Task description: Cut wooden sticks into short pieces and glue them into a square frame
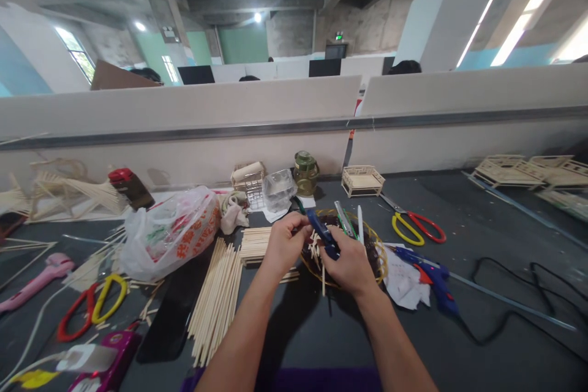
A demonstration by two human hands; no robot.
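My right hand [350, 264] grips a blue-handled cutter [323, 234] over a dark round basket [379, 250] that holds short wooden stick pieces. My left hand [283, 246] is pinched on a thin wooden stick at the cutter's jaws. One short stick [323, 278] hangs down below my right hand. A bundle of long bamboo sticks [217, 297] lies just left of my left forearm, with a flat stack of cut sticks [255, 242] behind it.
Around the basket lie a blue glue gun [434, 278] on crumpled paper, yellow-and-red scissors [416, 225], a white plastic bag [172, 234], a second pair of scissors [92, 306], a pink glue gun [39, 278] and a black cable [514, 300]. Small stick models [362, 180] stand by the partition.
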